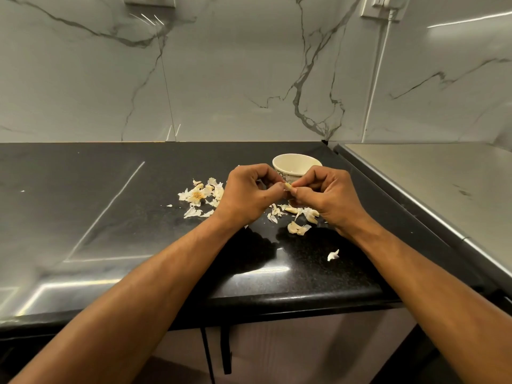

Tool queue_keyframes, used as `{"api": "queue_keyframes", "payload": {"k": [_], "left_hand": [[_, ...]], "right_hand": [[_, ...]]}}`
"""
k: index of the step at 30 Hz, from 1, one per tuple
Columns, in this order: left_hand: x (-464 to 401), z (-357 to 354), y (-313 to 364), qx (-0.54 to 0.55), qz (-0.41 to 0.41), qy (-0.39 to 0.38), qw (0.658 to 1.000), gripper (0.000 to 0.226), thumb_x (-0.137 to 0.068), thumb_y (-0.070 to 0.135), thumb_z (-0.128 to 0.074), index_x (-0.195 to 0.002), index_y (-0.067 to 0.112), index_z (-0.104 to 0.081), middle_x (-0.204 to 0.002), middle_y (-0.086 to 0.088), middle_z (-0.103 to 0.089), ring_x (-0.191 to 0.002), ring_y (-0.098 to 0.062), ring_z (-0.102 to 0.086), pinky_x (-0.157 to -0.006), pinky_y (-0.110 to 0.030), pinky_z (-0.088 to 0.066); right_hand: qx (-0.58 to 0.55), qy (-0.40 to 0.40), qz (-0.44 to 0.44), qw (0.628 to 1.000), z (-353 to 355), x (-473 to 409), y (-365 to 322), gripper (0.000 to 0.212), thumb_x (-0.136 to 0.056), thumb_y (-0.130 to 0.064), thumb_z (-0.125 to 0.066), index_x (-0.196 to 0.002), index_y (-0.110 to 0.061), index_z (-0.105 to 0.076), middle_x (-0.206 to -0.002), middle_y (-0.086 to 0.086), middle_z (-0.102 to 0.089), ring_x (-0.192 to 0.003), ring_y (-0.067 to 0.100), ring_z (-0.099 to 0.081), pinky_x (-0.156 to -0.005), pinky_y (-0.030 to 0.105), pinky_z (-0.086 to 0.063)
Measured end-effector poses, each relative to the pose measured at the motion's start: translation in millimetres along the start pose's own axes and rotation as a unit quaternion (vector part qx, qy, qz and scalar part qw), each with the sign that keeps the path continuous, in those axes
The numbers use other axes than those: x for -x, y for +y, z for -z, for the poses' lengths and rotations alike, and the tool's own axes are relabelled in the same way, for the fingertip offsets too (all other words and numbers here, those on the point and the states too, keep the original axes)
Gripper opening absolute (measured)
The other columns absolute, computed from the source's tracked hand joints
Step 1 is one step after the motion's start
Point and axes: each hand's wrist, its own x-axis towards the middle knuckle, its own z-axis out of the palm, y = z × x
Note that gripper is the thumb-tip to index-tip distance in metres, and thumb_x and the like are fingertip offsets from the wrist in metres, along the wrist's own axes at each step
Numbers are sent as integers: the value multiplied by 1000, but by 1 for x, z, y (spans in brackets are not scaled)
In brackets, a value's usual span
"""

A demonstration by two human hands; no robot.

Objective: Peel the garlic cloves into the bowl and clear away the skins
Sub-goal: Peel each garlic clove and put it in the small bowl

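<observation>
Both hands meet over the black counter, pinching one small garlic clove (287, 186) between their fingertips. My left hand (249, 194) holds it from the left, my right hand (328, 196) from the right. Just behind them stands a cream bowl (297, 165); its inside looks empty from here. Papery skins and the garlic's root core (198, 195) lie to the left of my left hand. More skins and unpeeled cloves (297, 228) lie under and in front of my hands. One loose skin scrap (333, 255) sits nearer the counter's front edge.
The black granite counter (110, 217) runs left, backed by a marble-patterned wall (221, 79). A steel surface (429, 184) adjoins on the right. A socket with a white cable (383, 8) is on the wall at upper right. Cabinet doors (277, 350) lie below the counter edge.
</observation>
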Motion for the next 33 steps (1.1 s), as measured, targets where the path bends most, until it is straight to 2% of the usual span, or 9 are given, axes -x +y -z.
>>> {"api": "queue_keyframes", "payload": {"k": [4,9,11,15,20,23,27,30,33], "left_hand": [[0,-5,-1,-39,-36,33,998,6,-81,6,-72,-78,3,-69,-61,-11,-63,-48,-5,-44,-47,-16,-38],[-2,-7,-4,-71,-72,55,993,8,-78,12,-66,-74,6,-65,-56,-6,-55,-49,-8,-42,-47,-19,-38],[-2,-8,-5,-79,-80,61,992,8,-77,13,-65,-73,6,-64,-55,-5,-53,-49,-8,-40,-48,-19,-37],[-4,-8,-8,-89,-74,53,992,13,-75,20,-60,-73,8,-64,-57,-4,-53,-50,-8,-41,-50,-29,-42],[-5,-3,-14,-94,-45,25,994,12,-82,23,-64,-83,13,-71,-70,2,-67,-62,-16,-61,-61,-38,-55],[-4,-1,-13,-61,-34,6,998,7,-88,17,-68,-89,12,-74,-71,1,-68,-57,-19,-58,-55,-33,-51],[-2,-1,-7,-49,-33,-23,998,9,-87,16,-71,-94,10,-74,-72,6,-67,-50,3,-54,-52,-10,-40],[-2,0,-8,-51,-17,-22,998,10,-87,15,-71,-96,10,-74,-74,5,-68,-50,4,-55,-52,-10,-43],[-2,1,-7,-40,-8,-19,999,11,-87,15,-71,-96,10,-74,-73,0,-70,-46,-3,-55,-48,-18,-48]], "right_hand": [[2,1,9,1000,0,1,0,12,-80,6,-73,-77,-6,-69,-70,1,-73,-67,17,-72,-71,34,-62],[-8,8,9,1000,1,-1,3,13,-80,6,-73,-76,-6,-70,-71,6,-73,-68,22,-71,-73,41,-61],[-37,22,4,999,1,-1,3,12,-80,8,-72,-76,-3,-69,-72,8,-73,-70,23,-71,-75,44,-61],[-110,36,-26,993,3,-1,1,11,-79,9,-71,-77,-2,-68,-77,14,-74,-76,25,-73,-78,44,-61],[-86,36,-30,995,4,-2,4,13,-80,7,-72,-77,-5,-69,-78,16,-74,-78,27,-73,-77,44,-61],[11,41,7,999,4,-3,8,10,-80,4,-75,-77,-4,-70,-77,15,-73,-74,28,-72,-73,45,-61],[93,40,57,993,3,-3,10,7,-79,1,-76,-78,-2,-70,-77,12,-72,-73,32,-69,-69,41,-60],[102,33,67,992,3,-3,9,5,-80,0,-76,-81,-2,-72,-79,9,-73,-74,27,-70,-70,35,-60],[77,27,61,995,4,-4,9,9,-80,-2,-77,-82,-8,-72,-78,3,-73,-71,16,-70,-70,29,-59]]}}
